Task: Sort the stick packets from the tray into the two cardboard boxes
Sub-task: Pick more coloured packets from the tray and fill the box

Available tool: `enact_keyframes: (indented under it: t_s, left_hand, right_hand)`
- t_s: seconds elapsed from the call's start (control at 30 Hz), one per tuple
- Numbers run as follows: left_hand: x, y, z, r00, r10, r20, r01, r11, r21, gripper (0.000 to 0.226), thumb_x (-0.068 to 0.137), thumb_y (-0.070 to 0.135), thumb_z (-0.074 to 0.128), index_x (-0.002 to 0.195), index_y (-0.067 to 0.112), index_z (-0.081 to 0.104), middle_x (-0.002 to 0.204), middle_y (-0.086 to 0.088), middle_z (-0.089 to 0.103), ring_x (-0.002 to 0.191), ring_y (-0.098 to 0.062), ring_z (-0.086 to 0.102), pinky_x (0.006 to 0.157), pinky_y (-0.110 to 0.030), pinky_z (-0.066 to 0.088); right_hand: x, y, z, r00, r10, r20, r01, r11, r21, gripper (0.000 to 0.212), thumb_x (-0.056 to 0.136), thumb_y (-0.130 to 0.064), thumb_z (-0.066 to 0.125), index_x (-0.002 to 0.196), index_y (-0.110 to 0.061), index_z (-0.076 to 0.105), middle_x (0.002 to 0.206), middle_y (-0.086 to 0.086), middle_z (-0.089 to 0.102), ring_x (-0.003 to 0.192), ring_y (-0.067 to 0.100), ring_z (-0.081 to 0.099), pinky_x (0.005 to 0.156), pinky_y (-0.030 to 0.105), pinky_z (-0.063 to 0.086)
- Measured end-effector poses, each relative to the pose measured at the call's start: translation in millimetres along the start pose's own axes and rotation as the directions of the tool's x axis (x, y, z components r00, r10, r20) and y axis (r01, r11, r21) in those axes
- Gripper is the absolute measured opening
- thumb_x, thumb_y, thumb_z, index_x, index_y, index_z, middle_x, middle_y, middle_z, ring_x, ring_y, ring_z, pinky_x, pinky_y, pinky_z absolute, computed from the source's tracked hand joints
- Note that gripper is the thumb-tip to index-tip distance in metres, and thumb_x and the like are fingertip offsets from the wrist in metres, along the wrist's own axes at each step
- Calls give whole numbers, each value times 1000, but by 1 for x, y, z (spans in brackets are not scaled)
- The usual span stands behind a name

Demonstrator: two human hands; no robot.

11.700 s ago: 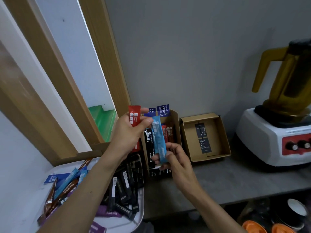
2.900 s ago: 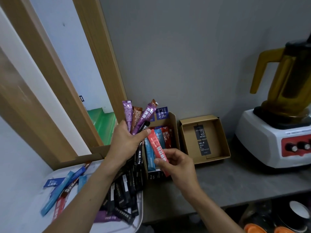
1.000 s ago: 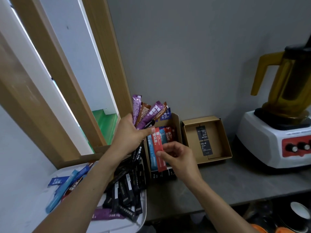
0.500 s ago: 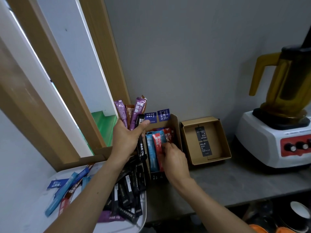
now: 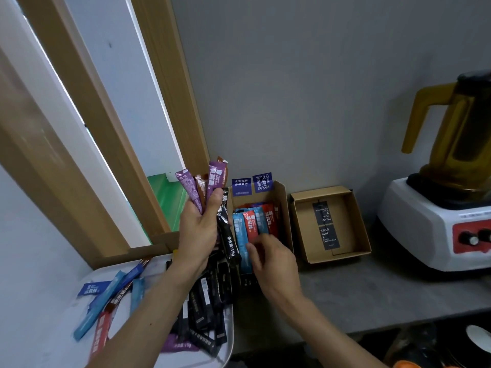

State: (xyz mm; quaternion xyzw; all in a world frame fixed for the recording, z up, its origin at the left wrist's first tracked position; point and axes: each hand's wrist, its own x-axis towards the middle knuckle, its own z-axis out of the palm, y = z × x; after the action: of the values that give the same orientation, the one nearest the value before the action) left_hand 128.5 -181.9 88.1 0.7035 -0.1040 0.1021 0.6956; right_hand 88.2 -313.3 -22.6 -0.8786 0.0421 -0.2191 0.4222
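Observation:
My left hand (image 5: 198, 235) grips a bundle of stick packets (image 5: 206, 183), purple and brown ones fanned upward and a black one (image 5: 227, 235) hanging down. It is above the gap between the white tray (image 5: 230, 325) and the left cardboard box (image 5: 283, 208). That box holds blue and red packets lying side by side. My right hand (image 5: 271, 257) is at the box's near end, thumb and forefinger pinching the lower end of a red packet (image 5: 249, 224) that lies among them. The right cardboard box (image 5: 348, 235) holds only black paper tags.
The tray at lower left carries several loose packets: black ones (image 5: 204, 309), blue ones (image 5: 106, 304), a red one. A white blender (image 5: 425, 224) with an amber jug stands at the right on the grey counter (image 5: 372, 288). A wooden window frame (image 5: 170, 102) rises behind the left hand.
My right hand carried the red packet from mid-air down into the left box and has since drawn back to the packet's near end. My left hand keeps its bundle, shifted slightly.

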Motion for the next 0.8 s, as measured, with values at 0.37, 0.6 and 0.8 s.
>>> enact_keyframes:
  t_s: [0.37,0.6,0.8]
  left_hand:
    - [2,4,8,994,98,38,-101,989,109,26,96,32,69,119,23,61,105,6,73,99,-6,73,70,-23,61]
    - [6,6,8,994,109,21,-111,951,287,31,90,29,77,113,27,58,101,13,69,89,7,69,61,-13,55]
    - [16,13,26,986,43,160,-121,847,517,42,86,28,81,119,20,55,109,6,67,93,-6,66,69,-17,48]
  right_hand:
    - [-5,-16,-31,973,42,227,-192,694,694,18,87,-29,80,100,-20,71,93,6,73,80,14,69,67,28,58]
    - [-13,-1,-46,987,67,143,-132,846,516,20,90,-30,77,107,-23,69,98,-2,74,91,10,74,79,39,64]
    - [-30,13,-39,993,-63,-104,47,988,-148,35,90,-59,60,111,-31,60,107,-19,59,92,-1,60,70,17,56]
